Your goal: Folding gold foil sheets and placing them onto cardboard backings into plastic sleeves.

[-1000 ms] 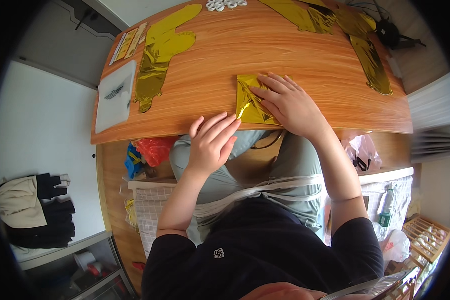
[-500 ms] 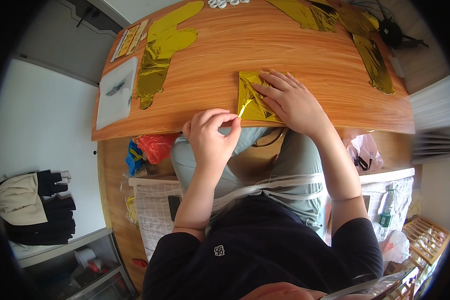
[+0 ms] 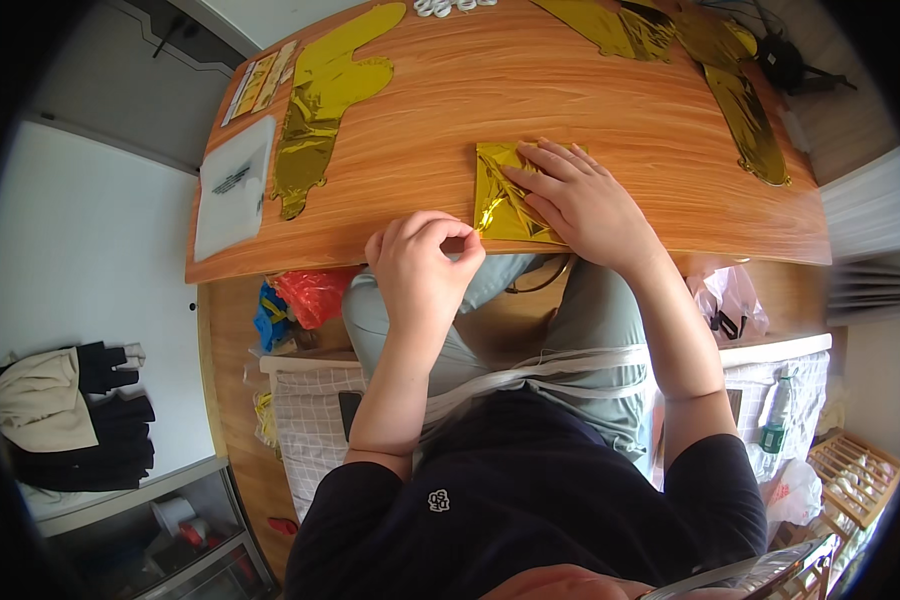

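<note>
A folded gold foil balloon (image 3: 500,205) lies as a crinkled square near the table's front edge. My right hand (image 3: 585,205) rests flat on its right part, fingers stretched out and slightly spread, covering much of it. At the square's near left corner, my left hand (image 3: 422,255) is closed in a pinch, thumb against forefinger, on the foil's edge. The pinched bit itself is hidden by the fingertips.
Flat gold foil balloons (image 3: 308,135) lie on the table's left, with more gold foil (image 3: 750,120) at the far right. A clear plastic bag (image 3: 232,190) sits at the left edge. White rolls (image 3: 455,7) stand at the back; a black cable device (image 3: 782,65) lies far right.
The pinching left hand has shifted very slightly at the foil's corner, and the bright crease there looks different. My right hand stays put on the foil.
</note>
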A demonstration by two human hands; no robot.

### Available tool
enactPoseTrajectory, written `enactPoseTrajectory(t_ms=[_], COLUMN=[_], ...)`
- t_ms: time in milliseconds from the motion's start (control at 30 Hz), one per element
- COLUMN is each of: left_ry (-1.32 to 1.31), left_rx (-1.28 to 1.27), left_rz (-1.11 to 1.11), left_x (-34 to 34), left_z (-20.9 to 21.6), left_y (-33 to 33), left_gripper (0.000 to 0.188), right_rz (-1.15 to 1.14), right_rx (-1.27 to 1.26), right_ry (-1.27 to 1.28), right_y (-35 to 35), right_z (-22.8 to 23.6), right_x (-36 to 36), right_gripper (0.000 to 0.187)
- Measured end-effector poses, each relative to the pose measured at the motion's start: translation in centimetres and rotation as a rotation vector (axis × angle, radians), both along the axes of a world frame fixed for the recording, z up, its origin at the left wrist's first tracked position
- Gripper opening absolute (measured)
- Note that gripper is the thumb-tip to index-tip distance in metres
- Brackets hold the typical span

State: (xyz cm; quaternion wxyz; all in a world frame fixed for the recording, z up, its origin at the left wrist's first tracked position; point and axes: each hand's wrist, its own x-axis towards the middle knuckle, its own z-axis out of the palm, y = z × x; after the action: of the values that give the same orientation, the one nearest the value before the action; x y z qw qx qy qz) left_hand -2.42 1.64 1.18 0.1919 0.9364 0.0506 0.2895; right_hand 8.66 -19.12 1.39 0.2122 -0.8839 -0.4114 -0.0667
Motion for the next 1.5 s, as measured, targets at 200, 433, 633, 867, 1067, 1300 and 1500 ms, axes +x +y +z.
enactPoseTrajectory(t_ms=[200, 433, 633, 867, 1067, 1300, 1500], left_ry=[0.018, -0.041, -0.098, -0.056, 0.000, 0.049, 0.085], left_rx=[-0.388, -0.144, -0.007, 0.229, 0.393, 0.403, 0.572], left_rz=[-0.201, -0.212, -0.231, -0.411, -0.562, -0.640, -0.676], left_x=[0.9, 0.8, 0.8, 1.0, 1.3, 1.4, 2.1], left_z=[-0.9, -1.0, -1.1, -0.2, -0.3, -0.8, -0.6], left_y=[1.8, 0.9, 0.6, 1.8, 3.6, 3.9, 4.2], left_gripper=[0.007, 0.012, 0.011, 0.022, 0.030, 0.046, 0.057], right_rz=[0.001, 0.006, 0.003, 0.005, -0.008, 0.049, 0.068], right_rx=[-0.001, 0.000, -0.003, 0.026, 0.119, 0.038, 0.025], right_ry=[-0.008, -0.013, -0.007, 0.008, 0.032, -0.055, -0.047], right_y=[0.0, 0.0, 0.0, 0.0, 0.0, -0.1, -0.1], right_z=[0.0, 0.0, 0.1, 0.1, 0.0, -0.1, 0.1], right_x=[0.0, 0.1, 0.0, 0.0, -0.1, 0.1, -0.1], right_gripper=[0.042, 0.042, 0.042, 0.044, 0.041, 0.036, 0.035])
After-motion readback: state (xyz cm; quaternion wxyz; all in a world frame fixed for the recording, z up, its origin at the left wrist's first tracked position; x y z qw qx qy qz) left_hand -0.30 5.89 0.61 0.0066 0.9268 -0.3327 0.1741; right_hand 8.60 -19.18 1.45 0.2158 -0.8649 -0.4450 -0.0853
